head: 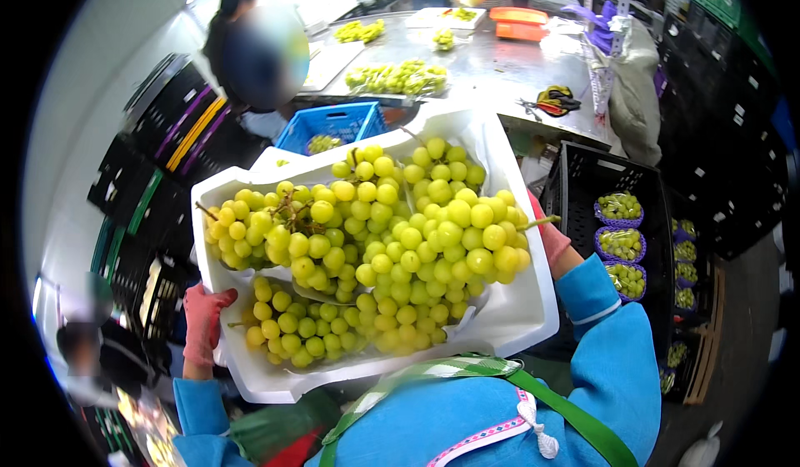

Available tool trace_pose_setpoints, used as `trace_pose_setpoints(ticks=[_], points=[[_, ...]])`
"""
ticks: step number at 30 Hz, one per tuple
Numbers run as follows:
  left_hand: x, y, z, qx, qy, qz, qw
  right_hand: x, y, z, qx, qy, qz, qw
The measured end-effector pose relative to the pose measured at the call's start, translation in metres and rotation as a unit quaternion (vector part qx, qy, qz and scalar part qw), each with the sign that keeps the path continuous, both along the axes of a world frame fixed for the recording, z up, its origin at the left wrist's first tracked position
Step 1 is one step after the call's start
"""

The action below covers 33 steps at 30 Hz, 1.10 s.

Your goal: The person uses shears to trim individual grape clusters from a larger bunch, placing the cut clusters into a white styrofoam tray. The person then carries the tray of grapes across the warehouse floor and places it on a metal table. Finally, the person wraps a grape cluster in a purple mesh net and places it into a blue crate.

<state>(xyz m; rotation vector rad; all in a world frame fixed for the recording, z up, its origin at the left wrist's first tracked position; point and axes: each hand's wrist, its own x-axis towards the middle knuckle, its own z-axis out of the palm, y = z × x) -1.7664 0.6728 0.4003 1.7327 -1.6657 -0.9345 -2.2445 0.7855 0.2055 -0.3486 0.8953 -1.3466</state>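
Observation:
A white foam box (522, 323) full of bunches of green grapes (431, 236) is held up in front of my body, tilted a little. My left hand (203, 320), in a pink glove, grips its left end near the lower corner, thumb over the rim. At the right end, my right hand (548, 232), also gloved in pink, is pressed to the outer wall; its fingers are mostly hidden behind the box. Brown and green stems poke out of the bunches, and some liner shows between the grapes and the foam.
Beyond the box stands a metal table (487, 67) with grapes, an orange scale (519, 23), scissors (530, 108) and black-yellow gloves (558, 100). A blue crate (337, 123) is in front of it. Right, a black crate (625, 179) holds packed grapes. Several people stand around.

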Motion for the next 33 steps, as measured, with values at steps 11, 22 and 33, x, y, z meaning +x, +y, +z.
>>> trace_pose_setpoints(ticks=[11,22,33], points=[[-0.201,-0.191,-0.056,0.025,0.043,-0.236,0.971,-0.126,0.011,-0.041,0.05,0.009,-0.192,0.98],[-0.453,-0.297,-0.057,-0.031,-0.086,-0.3,0.95,-0.314,-0.052,-0.045,0.063,0.034,-0.24,0.968],[-0.647,-0.416,-0.1,0.116,-0.028,-0.3,0.946,-0.483,-0.16,-0.046,0.082,0.09,-0.25,0.961]])
